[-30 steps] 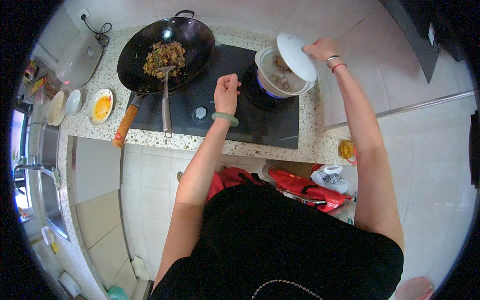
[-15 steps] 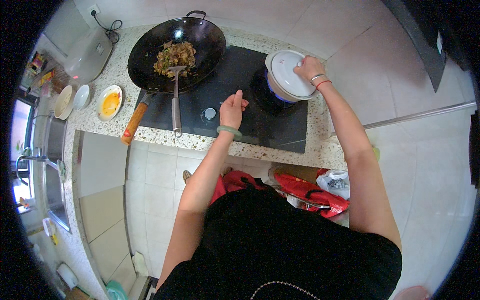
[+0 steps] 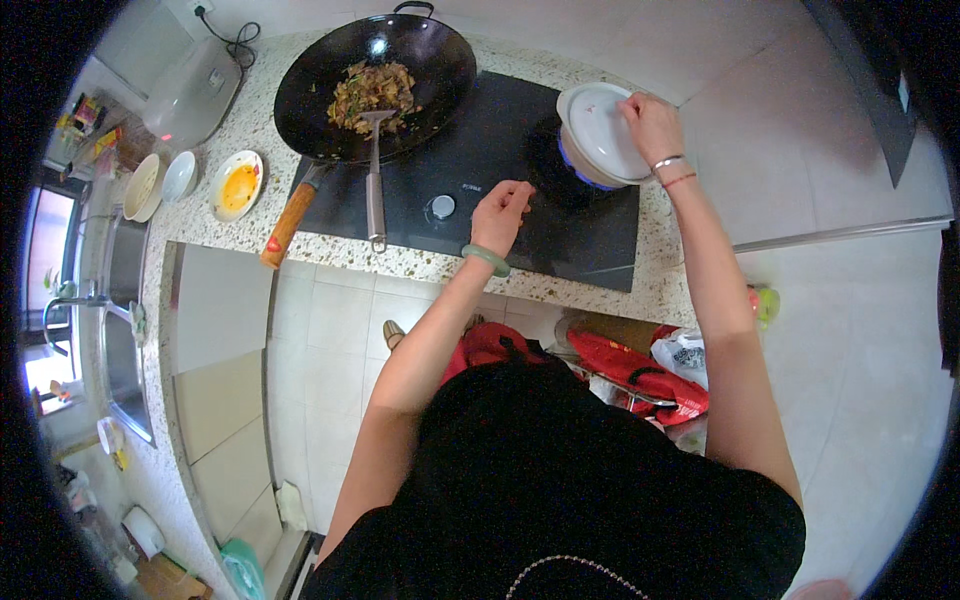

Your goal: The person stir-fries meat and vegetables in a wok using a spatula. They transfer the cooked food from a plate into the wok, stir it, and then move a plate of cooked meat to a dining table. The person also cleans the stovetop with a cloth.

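Observation:
On the right burner stands a white pot [image 3: 572,140] with a blue flame under it. My right hand [image 3: 655,128] is closed around the knob of its white lid [image 3: 600,132]; whether the lid is slightly raised I cannot tell. Over the black cooktop [image 3: 420,228], left of the pot, my left hand [image 3: 502,214] hovers with its fingers curled together and nothing visible in them. A dark wok [image 3: 440,70] sits on the left burner, holding browned cooked food [image 3: 372,92]. A metal spatula [image 3: 375,190] rests in it, its handle pointing toward me.
The wok's wooden handle [image 3: 290,225] juts over the counter's front edge. Left of it are an orange-stained plate [image 3: 222,208], a small white bowl [image 3: 180,178], a beige bowl [image 3: 146,190] and a white appliance [image 3: 195,95]. The sink [image 3: 125,360] lies far left; red bags [image 3: 640,375] sit below the counter.
The whole view has shifted a little. My left hand has moved slightly right and nearer me, its fingers more curled. My right hand stays on the lid's knob.

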A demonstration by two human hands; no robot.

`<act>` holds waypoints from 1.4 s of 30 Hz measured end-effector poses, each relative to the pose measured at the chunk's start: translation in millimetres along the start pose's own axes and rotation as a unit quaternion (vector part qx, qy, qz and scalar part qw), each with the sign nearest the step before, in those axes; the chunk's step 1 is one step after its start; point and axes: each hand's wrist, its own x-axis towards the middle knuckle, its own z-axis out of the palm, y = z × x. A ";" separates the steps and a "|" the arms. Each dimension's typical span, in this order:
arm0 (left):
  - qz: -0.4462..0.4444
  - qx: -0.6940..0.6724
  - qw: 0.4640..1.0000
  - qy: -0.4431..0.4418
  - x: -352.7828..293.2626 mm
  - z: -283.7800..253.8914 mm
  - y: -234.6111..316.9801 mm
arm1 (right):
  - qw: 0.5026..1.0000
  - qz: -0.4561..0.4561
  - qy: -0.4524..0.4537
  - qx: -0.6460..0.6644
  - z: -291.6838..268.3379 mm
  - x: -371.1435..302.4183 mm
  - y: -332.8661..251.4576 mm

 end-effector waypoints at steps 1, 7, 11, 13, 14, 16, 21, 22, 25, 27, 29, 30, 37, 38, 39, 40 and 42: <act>-0.020 0.007 1.000 0.013 -2.4 -4.8 -5.5 | 0.998 0.022 -0.014 0.052 -0.3 -11.9 -26.9; -0.151 -0.126 0.978 0.064 -42.5 -34.5 -64.2 | 0.963 0.054 -0.197 0.177 76.1 -89.4 -122.7; -0.184 -0.182 0.960 0.110 -65.5 -49.1 -86.3 | 0.974 0.027 -0.213 0.076 125.7 -114.8 -133.8; -0.125 -0.174 0.966 0.145 -59.3 -59.9 -96.0 | 0.974 -0.001 -0.220 0.060 136.0 -112.9 -131.1; -0.119 -0.164 0.968 0.150 -55.7 -64.5 -88.1 | 0.972 -0.012 -0.228 0.052 137.6 -115.6 -131.1; -0.103 -0.144 0.971 0.157 -44.7 -72.6 -68.2 | 0.970 -0.016 -0.242 0.018 137.7 -108.6 -134.6; -0.128 -0.084 0.981 0.123 -43.7 -91.8 -76.7 | 0.946 0.023 -0.321 -0.050 129.1 -87.6 -156.6; -0.131 -0.081 0.981 0.119 -45.0 -91.2 -76.4 | 0.930 0.039 -0.361 -0.052 125.9 -83.6 -160.3; -0.136 -0.080 0.981 0.115 -50.8 -92.4 -76.6 | 0.923 0.051 -0.376 -0.060 133.7 -79.0 -162.7; -0.139 -0.085 0.980 0.114 -57.4 -92.9 -78.7 | 0.912 0.059 -0.400 -0.069 135.9 -75.7 -159.5; -0.138 -0.085 0.981 0.109 -62.6 -98.3 -80.3 | 0.907 0.065 -0.411 -0.070 138.7 -72.0 -159.4; -0.148 -0.092 0.979 0.110 -63.1 -100.8 -81.0 | 0.905 0.067 -0.414 -0.069 140.2 -70.8 -159.3; -0.161 -0.093 0.979 0.084 -71.2 -120.2 -95.1 | 0.908 0.096 -0.405 -0.055 145.7 -73.5 -155.8; -0.161 -0.085 0.980 0.081 -71.5 -120.1 -92.6 | 0.907 0.103 -0.406 -0.049 144.9 -73.7 -158.9; -0.185 -0.083 0.974 0.101 -74.3 -120.8 -90.3 | 0.905 0.109 -0.408 -0.043 143.9 -74.9 -161.8; -0.184 -0.093 0.974 0.096 -74.4 -121.2 -91.6 | 0.905 0.118 -0.407 -0.040 139.3 -74.0 -163.4; -0.182 -0.113 0.973 0.085 -72.0 -123.8 -93.9 | 0.905 0.127 -0.405 -0.039 140.3 -73.1 -165.3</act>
